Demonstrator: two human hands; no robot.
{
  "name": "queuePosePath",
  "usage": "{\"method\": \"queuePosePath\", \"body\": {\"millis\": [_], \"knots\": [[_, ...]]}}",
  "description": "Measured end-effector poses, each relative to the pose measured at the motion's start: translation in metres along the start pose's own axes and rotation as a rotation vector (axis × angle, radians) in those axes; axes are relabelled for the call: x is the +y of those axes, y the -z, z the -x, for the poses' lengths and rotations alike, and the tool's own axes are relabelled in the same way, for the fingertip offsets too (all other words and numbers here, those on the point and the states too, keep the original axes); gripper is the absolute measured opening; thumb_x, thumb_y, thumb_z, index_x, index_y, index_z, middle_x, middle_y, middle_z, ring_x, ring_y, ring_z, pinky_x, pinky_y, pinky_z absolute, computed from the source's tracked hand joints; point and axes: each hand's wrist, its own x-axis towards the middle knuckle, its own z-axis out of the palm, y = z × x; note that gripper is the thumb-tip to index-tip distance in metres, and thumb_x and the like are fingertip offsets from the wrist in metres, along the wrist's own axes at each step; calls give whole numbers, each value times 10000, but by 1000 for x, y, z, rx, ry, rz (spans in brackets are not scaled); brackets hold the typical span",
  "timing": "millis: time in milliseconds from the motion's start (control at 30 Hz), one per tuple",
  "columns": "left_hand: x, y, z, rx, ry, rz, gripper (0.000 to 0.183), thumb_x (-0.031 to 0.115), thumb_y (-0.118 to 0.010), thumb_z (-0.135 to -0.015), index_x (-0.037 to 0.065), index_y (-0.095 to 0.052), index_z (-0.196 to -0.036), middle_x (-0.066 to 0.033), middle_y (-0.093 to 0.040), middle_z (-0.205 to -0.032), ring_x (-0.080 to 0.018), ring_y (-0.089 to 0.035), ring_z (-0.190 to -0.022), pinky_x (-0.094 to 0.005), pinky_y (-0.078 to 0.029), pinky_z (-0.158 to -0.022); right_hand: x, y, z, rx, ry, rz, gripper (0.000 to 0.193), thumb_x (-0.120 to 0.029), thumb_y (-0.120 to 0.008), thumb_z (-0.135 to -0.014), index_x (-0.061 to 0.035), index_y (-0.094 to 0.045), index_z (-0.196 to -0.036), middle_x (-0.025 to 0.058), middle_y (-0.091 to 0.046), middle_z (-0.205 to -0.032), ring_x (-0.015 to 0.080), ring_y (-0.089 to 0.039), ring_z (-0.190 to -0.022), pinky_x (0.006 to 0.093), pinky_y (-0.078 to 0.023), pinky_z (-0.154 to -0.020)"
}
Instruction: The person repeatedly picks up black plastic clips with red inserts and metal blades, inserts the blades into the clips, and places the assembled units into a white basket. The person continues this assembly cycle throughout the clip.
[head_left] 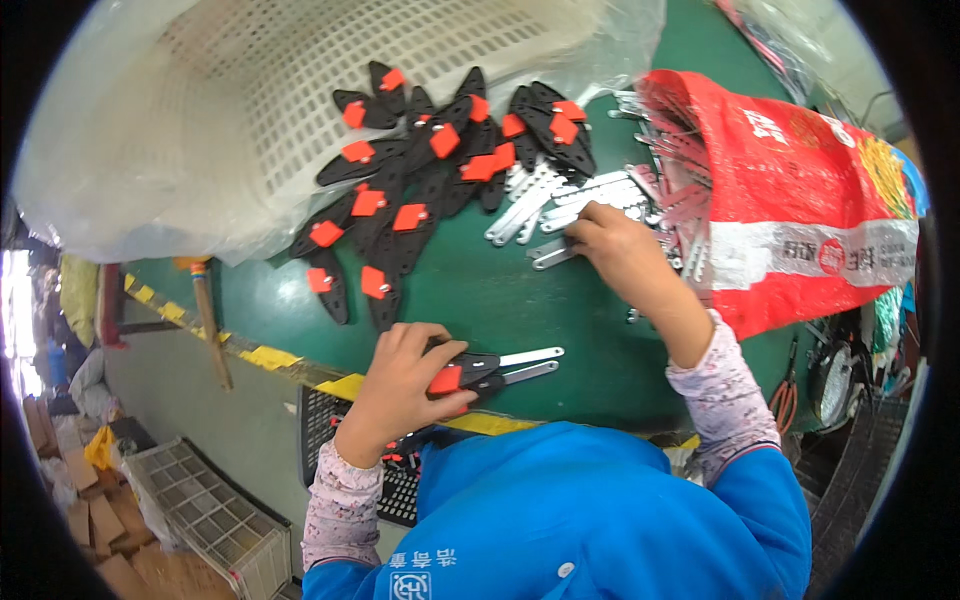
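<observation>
My left hand (398, 385) is closed on black plastic pieces with red tabs (447, 379), close to the table's front edge. Two silvery metal strips (532, 357) stick out of these pieces to the right. Farther up, my right hand (622, 250) pinches flat metal strips (553, 254) by their right end, just in front of a loose heap of similar strips (600, 192). Left of that heap, several black pieces with red tabs (408, 216) lie piled on the green table (500, 300).
A red woven sack (780, 160) spills metal strips at the right. Behind the pile stands a white perforated basket (310, 90) in clear plastic sheeting. A black crate (400, 490) sits below the yellow-taped table edge, near a wooden-handled tool (208, 320). Orange-handled pliers (785, 400) are at the right.
</observation>
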Motion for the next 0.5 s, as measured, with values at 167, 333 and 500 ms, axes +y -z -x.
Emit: {"method": "queuePosePath", "body": {"millis": [167,333,500], "knots": [[-24,2,-2,314,327,-76,317,201,-855,-848,5,-707,-1048,-158,-688,-989,-350,-670,-927,-422,-548,-826,-13,11,-10,-154,17,-5,204,-103,-746,-855,-61,-654,-1032,119,-639,-963,363,-680,-921,458,-561,-771],[-46,-5,-22,448,406,-467,634,354,-839,-883,-38,-585,-1311,-170,-686,-963,-363,-683,-868,-452,-560,-775,-38,15,-11,98,-24,-373,192,-117,-736,-945,-59,-638,-1100,106,-712,-973,286,-712,-897,379,-575,-775],[-16,11,-38,156,858,380,649,242,-784,-929,-37,-510,-1447,-236,-671,-1147,-360,-667,-1064,-408,-532,-865,-54,5,12,90,-268,-1171,204,-167,-658,-1057,9,-644,-1159,72,-715,-1011,149,-684,-915,306,-560,-830]]}}
